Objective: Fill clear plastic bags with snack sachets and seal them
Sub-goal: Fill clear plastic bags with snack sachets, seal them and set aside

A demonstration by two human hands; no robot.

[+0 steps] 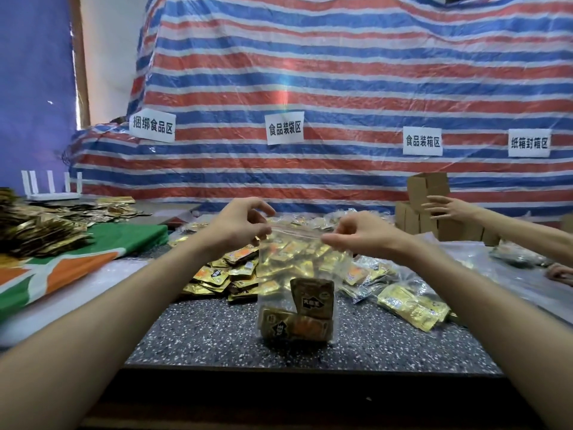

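Sealing is the step I judge in hand: my left hand [240,223] and right hand [356,235] pinch the clear bag [297,274] top, sachets [305,311] inside; next, press along the strip.

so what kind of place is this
Probably a small food-packing workshop: paper zone signs taped to a striped tarp, heaps of gold snack sachets on the table, and stacked cardboard boxes.

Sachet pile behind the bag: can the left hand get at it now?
Probably not yet: the left hand pinches the clear bag at its top. The sachet pile lies uncovered below that hand, so once it lets go, the way looks free.
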